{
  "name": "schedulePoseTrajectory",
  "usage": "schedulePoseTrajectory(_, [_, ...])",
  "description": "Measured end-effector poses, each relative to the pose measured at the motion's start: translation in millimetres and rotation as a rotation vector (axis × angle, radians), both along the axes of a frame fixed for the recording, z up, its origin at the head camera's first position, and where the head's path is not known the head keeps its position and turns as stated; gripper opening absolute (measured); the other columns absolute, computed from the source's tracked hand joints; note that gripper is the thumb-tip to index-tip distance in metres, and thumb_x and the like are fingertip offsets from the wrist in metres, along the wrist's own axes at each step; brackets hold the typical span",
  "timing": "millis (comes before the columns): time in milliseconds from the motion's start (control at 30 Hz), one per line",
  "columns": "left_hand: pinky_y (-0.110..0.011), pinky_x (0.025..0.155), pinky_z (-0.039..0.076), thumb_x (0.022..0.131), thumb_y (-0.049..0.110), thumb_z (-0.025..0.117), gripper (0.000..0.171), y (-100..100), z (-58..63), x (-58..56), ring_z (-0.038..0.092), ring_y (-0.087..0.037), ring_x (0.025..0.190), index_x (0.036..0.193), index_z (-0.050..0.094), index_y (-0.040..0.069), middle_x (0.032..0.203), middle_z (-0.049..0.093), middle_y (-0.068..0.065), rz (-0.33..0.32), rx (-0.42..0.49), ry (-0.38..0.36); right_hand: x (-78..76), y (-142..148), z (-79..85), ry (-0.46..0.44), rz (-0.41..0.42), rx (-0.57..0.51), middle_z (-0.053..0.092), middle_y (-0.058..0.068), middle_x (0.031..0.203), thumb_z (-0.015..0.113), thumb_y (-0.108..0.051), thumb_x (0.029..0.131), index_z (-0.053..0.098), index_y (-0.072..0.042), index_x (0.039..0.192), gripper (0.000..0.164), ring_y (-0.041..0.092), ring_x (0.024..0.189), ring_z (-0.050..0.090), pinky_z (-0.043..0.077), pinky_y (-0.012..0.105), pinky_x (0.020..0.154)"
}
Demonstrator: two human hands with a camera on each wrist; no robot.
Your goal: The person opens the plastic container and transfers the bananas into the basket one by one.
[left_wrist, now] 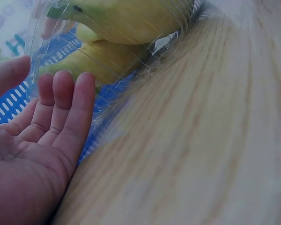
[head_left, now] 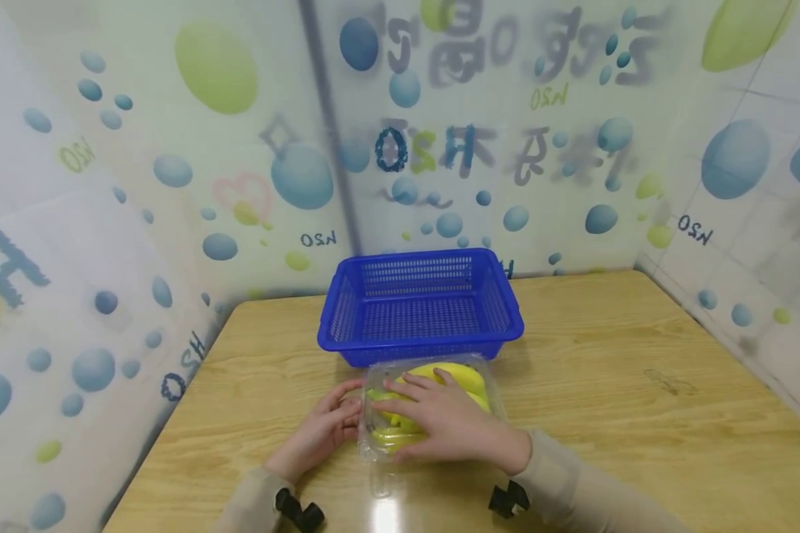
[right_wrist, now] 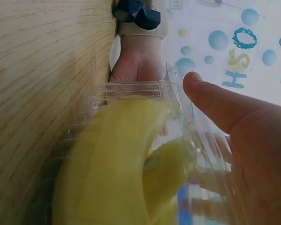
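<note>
A clear plastic clamshell box (head_left: 373, 446) with yellow bananas (head_left: 468, 377) inside lies on the table in front of the blue basket. My right hand (head_left: 447, 420) rests on top of the box, palm down with fingers spread; in the right wrist view its thumb (right_wrist: 215, 98) is straight beside the lid. At the box's left side is my left hand (head_left: 330, 429), its fingers slightly bent and close to the plastic wall. The left wrist view shows that palm (left_wrist: 33, 159) turned up with nothing gripped; whether the fingertips touch the box is unclear.
A blue perforated plastic basket (head_left: 413, 344) stands just behind the box, near the table's back edge. The wooden table (head_left: 613, 355) extends to both sides. Patterned curtain-like walls (head_left: 240, 148) enclose it at the back, left and right.
</note>
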State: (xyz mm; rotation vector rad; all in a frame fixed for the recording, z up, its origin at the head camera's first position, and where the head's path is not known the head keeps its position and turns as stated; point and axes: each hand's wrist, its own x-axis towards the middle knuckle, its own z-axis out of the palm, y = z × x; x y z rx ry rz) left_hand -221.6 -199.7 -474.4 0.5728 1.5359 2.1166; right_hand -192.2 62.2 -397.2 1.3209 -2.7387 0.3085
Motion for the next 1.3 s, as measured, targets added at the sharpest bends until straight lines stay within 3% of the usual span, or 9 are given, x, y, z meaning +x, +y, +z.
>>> schedulePoseTrajectory(500, [-0.031, 0.081, 0.053, 0.103, 0.005, 0.038, 0.034, 1.1, -0.2, -1.2, 0.063, -0.014, 0.09, 0.135, 0.04, 0.018, 0.108, 0.062, -0.002, 0.004, -0.01, -0.005, 0.8, 1.0, -1.1, 0.036, 0.002, -0.001, 0.036, -0.003, 0.152, 0.055, -0.066, 0.085, 0.041, -0.036, 0.146, 0.069, 0.026, 0.138, 0.034, 0.026, 0.064, 0.104])
schedulePoseTrajectory(767, [-0.033, 0.083, 0.053, 0.098, -0.004, 0.037, 0.042, 1.1, 1.9, 2.0, 0.064, -0.017, 0.093, 0.134, 0.04, 0.018, 0.11, 0.062, -0.005, -0.009, 0.025, -0.008, 2.3, 0.7, -0.3, 0.021, -0.004, -0.012, 0.036, -0.003, 0.152, 0.067, -0.068, 0.075, 0.04, -0.036, 0.146, 0.082, 0.026, 0.138, 0.034, 0.024, 0.064, 0.105])
schedulePoseTrajectory(1033, [-0.033, 0.083, 0.053, 0.095, -0.009, 0.038, 0.049, -0.4, 0.5, 1.0, 0.063, -0.015, 0.094, 0.135, 0.041, 0.019, 0.106, 0.06, -0.004, -0.026, 0.05, 0.004, 2.3, -3.9, 3.8, -0.008, -0.013, -0.001, 0.039, -0.002, 0.15, 0.071, -0.06, 0.076, 0.044, -0.035, 0.144, 0.078, 0.029, 0.137, 0.037, 0.025, 0.064, 0.104])
schedulePoseTrajectory(1300, [-0.033, 0.084, 0.052, 0.095, -0.009, 0.043, 0.05, -0.1, -2.3, -1.4, 0.062, -0.015, 0.095, 0.137, 0.039, 0.02, 0.108, 0.059, -0.003, -0.041, 0.026, 0.023, 0.2, -6.0, 5.9, 0.047, -0.012, 0.04, 0.043, 0.0, 0.147, 0.07, -0.061, 0.076, 0.047, -0.034, 0.142, 0.075, 0.029, 0.134, 0.041, 0.031, 0.059, 0.104])
